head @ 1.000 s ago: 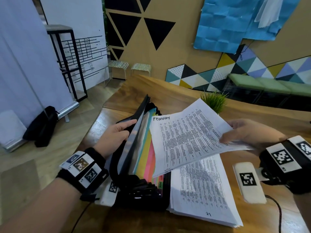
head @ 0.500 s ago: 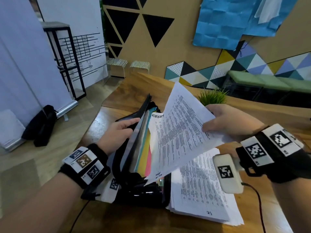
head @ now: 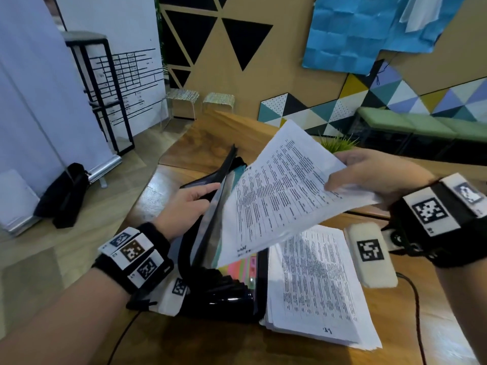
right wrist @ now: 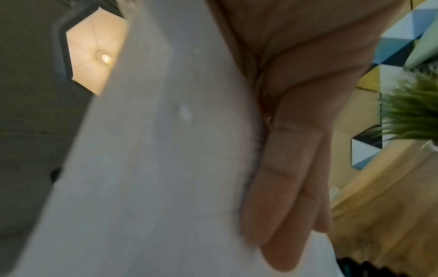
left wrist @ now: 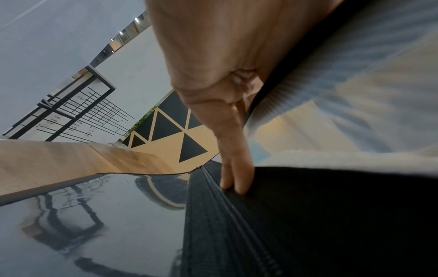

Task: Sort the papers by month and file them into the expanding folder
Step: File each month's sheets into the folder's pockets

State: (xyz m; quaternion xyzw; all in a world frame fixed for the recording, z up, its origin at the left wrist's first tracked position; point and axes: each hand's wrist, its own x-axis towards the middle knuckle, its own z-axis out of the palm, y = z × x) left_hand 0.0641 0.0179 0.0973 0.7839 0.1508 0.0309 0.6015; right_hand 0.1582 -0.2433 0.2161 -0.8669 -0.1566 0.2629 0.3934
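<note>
We hold a sheet over the expanding folder.
Right hand fingers pinch it; straight left hand fingers press its cover; coloured dividers inside.

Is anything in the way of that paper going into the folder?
Nothing visible is. The right hand pinches the sheet just over the expanding folder's open pockets, and the left hand presses the black cover back, so the gap is wide.
</note>
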